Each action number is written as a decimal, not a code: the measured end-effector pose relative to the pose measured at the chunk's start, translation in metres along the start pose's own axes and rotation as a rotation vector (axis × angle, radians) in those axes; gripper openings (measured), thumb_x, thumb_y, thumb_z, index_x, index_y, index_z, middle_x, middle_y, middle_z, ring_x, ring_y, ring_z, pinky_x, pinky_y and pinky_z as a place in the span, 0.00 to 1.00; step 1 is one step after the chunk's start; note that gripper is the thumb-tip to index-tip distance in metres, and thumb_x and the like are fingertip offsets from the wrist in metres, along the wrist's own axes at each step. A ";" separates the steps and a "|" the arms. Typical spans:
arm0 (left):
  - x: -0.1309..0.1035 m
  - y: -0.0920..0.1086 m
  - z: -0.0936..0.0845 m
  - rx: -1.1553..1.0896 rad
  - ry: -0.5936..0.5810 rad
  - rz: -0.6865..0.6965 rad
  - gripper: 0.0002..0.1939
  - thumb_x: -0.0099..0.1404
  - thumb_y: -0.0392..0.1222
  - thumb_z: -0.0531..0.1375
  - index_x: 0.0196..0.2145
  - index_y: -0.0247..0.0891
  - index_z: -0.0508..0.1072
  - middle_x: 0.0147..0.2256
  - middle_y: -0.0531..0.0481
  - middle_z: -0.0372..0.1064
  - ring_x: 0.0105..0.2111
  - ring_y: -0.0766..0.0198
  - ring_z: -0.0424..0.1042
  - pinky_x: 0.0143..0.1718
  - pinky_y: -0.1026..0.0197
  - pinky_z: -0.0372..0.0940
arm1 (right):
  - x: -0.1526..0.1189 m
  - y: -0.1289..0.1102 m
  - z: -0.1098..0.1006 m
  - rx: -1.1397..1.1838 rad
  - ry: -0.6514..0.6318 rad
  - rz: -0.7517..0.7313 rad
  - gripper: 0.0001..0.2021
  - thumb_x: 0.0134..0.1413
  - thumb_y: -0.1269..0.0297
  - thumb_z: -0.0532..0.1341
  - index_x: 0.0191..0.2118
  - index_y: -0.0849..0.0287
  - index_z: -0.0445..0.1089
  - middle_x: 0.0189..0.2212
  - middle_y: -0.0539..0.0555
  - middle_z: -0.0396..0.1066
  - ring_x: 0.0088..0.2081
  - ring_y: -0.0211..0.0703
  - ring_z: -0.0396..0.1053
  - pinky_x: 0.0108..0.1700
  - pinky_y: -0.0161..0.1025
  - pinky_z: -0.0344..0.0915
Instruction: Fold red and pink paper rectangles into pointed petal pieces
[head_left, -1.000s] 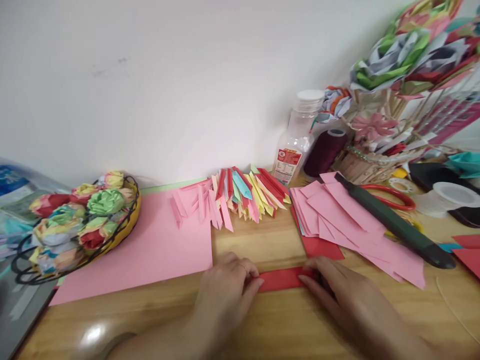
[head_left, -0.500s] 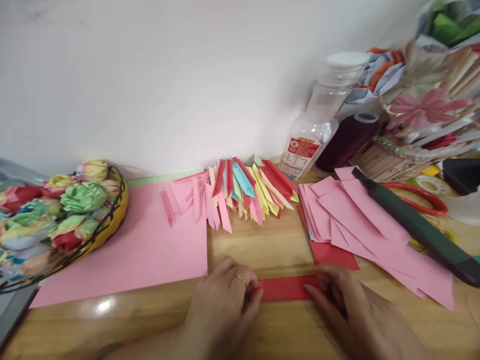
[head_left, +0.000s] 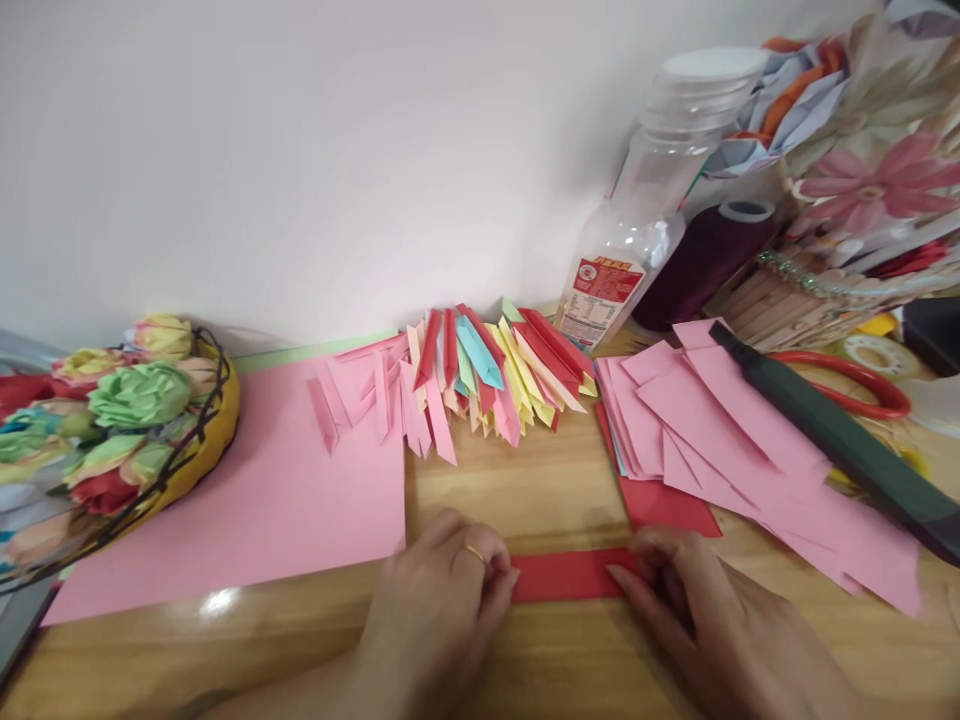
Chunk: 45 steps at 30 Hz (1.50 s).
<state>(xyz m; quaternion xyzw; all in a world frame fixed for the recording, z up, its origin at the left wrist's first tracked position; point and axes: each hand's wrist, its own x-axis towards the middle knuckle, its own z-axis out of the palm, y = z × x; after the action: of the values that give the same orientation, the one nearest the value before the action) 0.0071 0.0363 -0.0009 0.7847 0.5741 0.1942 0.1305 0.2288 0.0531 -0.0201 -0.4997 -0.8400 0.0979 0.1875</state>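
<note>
I'm pinching the red strip (head_left: pixel 566 577) w/ L hand (head_left: pixel 439 590) & R hand (head_left: pixel 724 610); prob. light, creasing easily, ends being best hold.

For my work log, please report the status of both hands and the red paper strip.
Left hand, right hand: holding opposite ends. Red strip spans between them. Pink slips beyond right hand, not covering strip.

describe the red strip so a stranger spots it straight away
On the table, find the left hand and the right hand. The red strip stretches between them, one end in each. Unlike the red sheet partly under the pink papers, it alone is held.
</note>
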 end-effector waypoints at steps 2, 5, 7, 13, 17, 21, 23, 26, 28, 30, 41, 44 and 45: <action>0.001 0.001 -0.001 0.015 -0.002 0.019 0.07 0.59 0.32 0.53 0.25 0.38 0.65 0.22 0.56 0.67 0.23 0.68 0.67 0.20 0.69 0.58 | 0.000 -0.001 -0.001 0.000 -0.008 0.000 0.09 0.63 0.58 0.47 0.34 0.55 0.57 0.20 0.47 0.67 0.18 0.37 0.69 0.17 0.29 0.62; 0.002 0.003 -0.001 0.093 -0.043 0.057 0.06 0.58 0.30 0.55 0.26 0.39 0.67 0.23 0.56 0.67 0.25 0.67 0.67 0.19 0.69 0.56 | 0.000 -0.004 -0.003 0.002 -0.017 0.006 0.09 0.63 0.58 0.47 0.35 0.56 0.58 0.21 0.48 0.68 0.19 0.37 0.69 0.18 0.30 0.62; 0.002 0.004 0.000 0.189 -0.071 0.098 0.07 0.55 0.30 0.58 0.28 0.41 0.69 0.23 0.56 0.67 0.27 0.65 0.66 0.18 0.68 0.53 | -0.001 -0.004 -0.003 0.011 -0.024 0.020 0.10 0.63 0.58 0.47 0.34 0.55 0.58 0.21 0.49 0.68 0.20 0.37 0.69 0.19 0.30 0.62; -0.001 0.001 0.001 0.373 0.014 0.254 0.14 0.60 0.39 0.61 0.41 0.58 0.69 0.23 0.56 0.62 0.25 0.66 0.60 0.18 0.67 0.44 | -0.002 -0.004 -0.001 0.033 -0.051 0.054 0.12 0.64 0.58 0.45 0.32 0.56 0.59 0.22 0.49 0.67 0.22 0.38 0.69 0.21 0.32 0.63; -0.002 -0.001 0.001 0.410 0.051 0.328 0.15 0.62 0.38 0.60 0.45 0.55 0.68 0.22 0.56 0.60 0.25 0.67 0.58 0.20 0.68 0.47 | -0.001 0.001 -0.007 0.017 -0.055 -0.141 0.11 0.63 0.67 0.44 0.38 0.58 0.62 0.29 0.53 0.69 0.27 0.39 0.70 0.25 0.32 0.65; -0.005 -0.001 0.005 0.462 0.060 0.397 0.15 0.64 0.37 0.58 0.48 0.50 0.67 0.24 0.56 0.58 0.26 0.66 0.58 0.24 0.66 0.52 | 0.002 0.000 -0.017 -0.076 -0.042 -0.292 0.16 0.58 0.76 0.41 0.43 0.62 0.63 0.32 0.56 0.69 0.29 0.39 0.69 0.27 0.32 0.67; -0.008 -0.001 0.006 0.505 0.035 0.423 0.16 0.65 0.39 0.57 0.50 0.48 0.65 0.26 0.54 0.59 0.28 0.65 0.58 0.27 0.63 0.55 | 0.004 -0.003 -0.021 -0.163 0.015 -0.340 0.18 0.58 0.77 0.41 0.43 0.62 0.64 0.32 0.57 0.69 0.30 0.41 0.69 0.27 0.34 0.67; -0.010 0.000 0.006 0.500 -0.019 0.482 0.16 0.65 0.39 0.55 0.51 0.40 0.65 0.33 0.50 0.65 0.35 0.62 0.61 0.34 0.59 0.57 | 0.004 -0.007 -0.024 -0.291 0.095 -0.443 0.19 0.58 0.77 0.41 0.44 0.64 0.66 0.34 0.58 0.71 0.33 0.44 0.69 0.31 0.39 0.68; -0.010 0.000 0.004 0.472 -0.020 0.532 0.15 0.66 0.37 0.54 0.50 0.35 0.66 0.39 0.47 0.67 0.39 0.61 0.61 0.38 0.59 0.56 | 0.001 -0.010 -0.023 -0.326 0.095 -0.521 0.19 0.57 0.78 0.41 0.47 0.64 0.65 0.37 0.58 0.71 0.38 0.45 0.68 0.36 0.41 0.68; -0.009 0.000 0.002 0.466 0.005 0.570 0.14 0.67 0.35 0.52 0.49 0.33 0.67 0.41 0.47 0.68 0.41 0.61 0.61 0.41 0.58 0.55 | -0.002 -0.014 -0.020 -0.334 0.087 -0.578 0.20 0.56 0.79 0.42 0.48 0.64 0.65 0.40 0.57 0.71 0.42 0.45 0.66 0.40 0.42 0.67; -0.016 0.004 0.009 0.513 0.143 0.620 0.14 0.68 0.32 0.47 0.47 0.28 0.69 0.39 0.43 0.69 0.41 0.59 0.63 0.43 0.55 0.55 | -0.015 -0.035 -0.006 -0.415 0.092 -0.536 0.21 0.46 0.82 0.47 0.47 0.70 0.66 0.41 0.60 0.69 0.40 0.49 0.66 0.40 0.45 0.67; -0.021 0.006 0.008 0.529 0.165 0.630 0.15 0.68 0.32 0.47 0.47 0.27 0.68 0.36 0.42 0.70 0.40 0.57 0.65 0.42 0.54 0.56 | -0.019 -0.040 -0.006 -0.393 0.123 -0.502 0.19 0.47 0.81 0.48 0.45 0.70 0.67 0.40 0.59 0.70 0.39 0.48 0.66 0.39 0.43 0.67; -0.024 0.008 0.008 0.538 0.171 0.640 0.15 0.68 0.32 0.46 0.47 0.27 0.68 0.36 0.42 0.70 0.41 0.57 0.65 0.42 0.53 0.56 | -0.021 -0.043 -0.005 -0.388 0.126 -0.496 0.19 0.47 0.81 0.49 0.45 0.69 0.67 0.39 0.59 0.70 0.39 0.47 0.66 0.39 0.43 0.67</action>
<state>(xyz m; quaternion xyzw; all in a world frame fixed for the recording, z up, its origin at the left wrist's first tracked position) 0.0108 0.0114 -0.0084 0.9105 0.3403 0.1327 -0.1937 0.2060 0.0138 -0.0049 -0.3112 -0.9259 -0.1439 0.1586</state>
